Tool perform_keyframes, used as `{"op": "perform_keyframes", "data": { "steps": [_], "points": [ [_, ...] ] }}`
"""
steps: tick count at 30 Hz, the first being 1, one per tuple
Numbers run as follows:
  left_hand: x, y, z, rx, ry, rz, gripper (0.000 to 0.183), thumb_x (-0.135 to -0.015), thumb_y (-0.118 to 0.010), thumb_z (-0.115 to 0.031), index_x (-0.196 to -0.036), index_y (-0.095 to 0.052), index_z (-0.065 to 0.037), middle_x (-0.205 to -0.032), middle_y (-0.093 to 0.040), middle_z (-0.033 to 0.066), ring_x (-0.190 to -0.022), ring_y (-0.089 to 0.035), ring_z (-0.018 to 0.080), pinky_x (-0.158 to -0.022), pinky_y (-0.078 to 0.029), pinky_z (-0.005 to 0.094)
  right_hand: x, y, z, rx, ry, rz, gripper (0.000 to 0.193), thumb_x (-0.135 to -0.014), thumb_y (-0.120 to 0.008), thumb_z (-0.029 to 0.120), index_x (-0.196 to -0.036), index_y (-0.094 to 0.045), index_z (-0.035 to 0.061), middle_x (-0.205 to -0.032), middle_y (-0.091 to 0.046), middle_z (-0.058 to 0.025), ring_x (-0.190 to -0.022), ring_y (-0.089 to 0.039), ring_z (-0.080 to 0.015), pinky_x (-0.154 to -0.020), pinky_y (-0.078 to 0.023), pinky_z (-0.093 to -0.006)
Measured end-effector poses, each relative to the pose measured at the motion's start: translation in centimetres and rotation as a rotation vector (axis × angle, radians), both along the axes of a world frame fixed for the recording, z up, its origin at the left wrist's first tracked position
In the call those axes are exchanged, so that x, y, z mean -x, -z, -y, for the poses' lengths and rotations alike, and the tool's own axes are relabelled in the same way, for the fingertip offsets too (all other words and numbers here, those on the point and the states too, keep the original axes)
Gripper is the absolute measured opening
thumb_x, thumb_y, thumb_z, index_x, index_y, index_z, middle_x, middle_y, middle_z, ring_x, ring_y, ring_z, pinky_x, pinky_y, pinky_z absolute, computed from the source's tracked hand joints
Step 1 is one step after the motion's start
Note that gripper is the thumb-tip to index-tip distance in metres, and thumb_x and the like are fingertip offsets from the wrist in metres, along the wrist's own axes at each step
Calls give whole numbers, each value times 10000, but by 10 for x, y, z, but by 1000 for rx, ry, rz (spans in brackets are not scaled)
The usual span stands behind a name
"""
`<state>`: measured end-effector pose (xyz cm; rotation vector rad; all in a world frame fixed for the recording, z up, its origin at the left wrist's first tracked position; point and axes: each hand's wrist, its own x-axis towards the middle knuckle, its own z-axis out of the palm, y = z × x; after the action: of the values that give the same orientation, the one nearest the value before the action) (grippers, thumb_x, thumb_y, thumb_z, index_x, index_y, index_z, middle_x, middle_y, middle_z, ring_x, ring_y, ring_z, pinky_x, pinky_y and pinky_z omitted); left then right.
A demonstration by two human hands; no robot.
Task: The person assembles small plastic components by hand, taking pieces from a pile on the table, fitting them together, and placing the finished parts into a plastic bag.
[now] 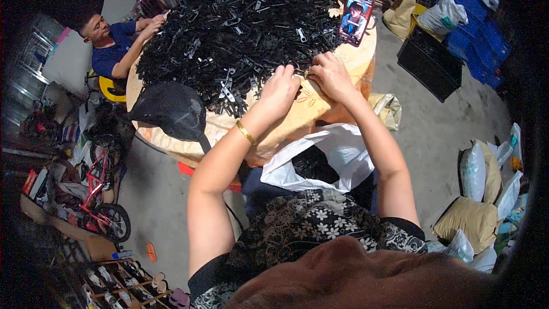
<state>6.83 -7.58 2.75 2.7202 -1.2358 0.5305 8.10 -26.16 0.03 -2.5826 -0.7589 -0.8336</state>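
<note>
My left hand [280, 90] and my right hand [331, 74] are close together over the near edge of a round table. The fingers of both are pinched, and what they hold is too small and hidden to make out. Just beyond them spreads a big pile of small black plastic parts [229, 28], some with shiny silver bits. A few dark pieces lie on the cloth around my fingertips. In my lap an open white bag [280, 166] has dark contents. The patterned yellow tablecloth [309, 111] shows between my forearms.
A black mesh cap [171, 111] rests at the table's near left. A lit phone [355, 18] leans at the right edge. At the far left a person [114, 46] reaches to the pile. Right are a black crate [430, 64] and stuffed sacks [469, 220]; left, a red bicycle [98, 183].
</note>
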Motion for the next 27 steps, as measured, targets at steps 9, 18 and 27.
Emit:
{"op": "perform_keyframes", "data": {
  "steps": [9, 18, 27],
  "points": [
    [28, 4, -30, 1140, -290, -684, 199, -787, -577, -49, -971, -533, 14, -849, -575, 101, -702, -598, 175, -608, -496, 256, 21, 0, -28, -1002, -290, -506, 304, -752, -614, 77, -1037, -527, 20, -932, -558, -54, -814, -536, -94, -706, -450, -233],
    [46, 17, -36, 1541, -71, -1347, 282, -910, -407, -137, -1128, -454, 35, -994, -555, 116, -832, -589, 162, -726, -519, 257, 55, -9, -54, -688, -352, -168, 222, -654, -672, 51, -865, -618, 5, -855, -608, -125, -813, -590, -246, -710, -470, -308],
    [47, 24, -35, 1526, -72, -1378, 330, -908, -417, -176, -1154, -434, 42, -994, -559, 114, -823, -594, 164, -741, -524, 283, 63, -5, -54, -673, -339, -173, 217, -655, -671, 59, -860, -618, 10, -853, -620, -106, -807, -577, -223, -722, -451, -300]
  ]
}}
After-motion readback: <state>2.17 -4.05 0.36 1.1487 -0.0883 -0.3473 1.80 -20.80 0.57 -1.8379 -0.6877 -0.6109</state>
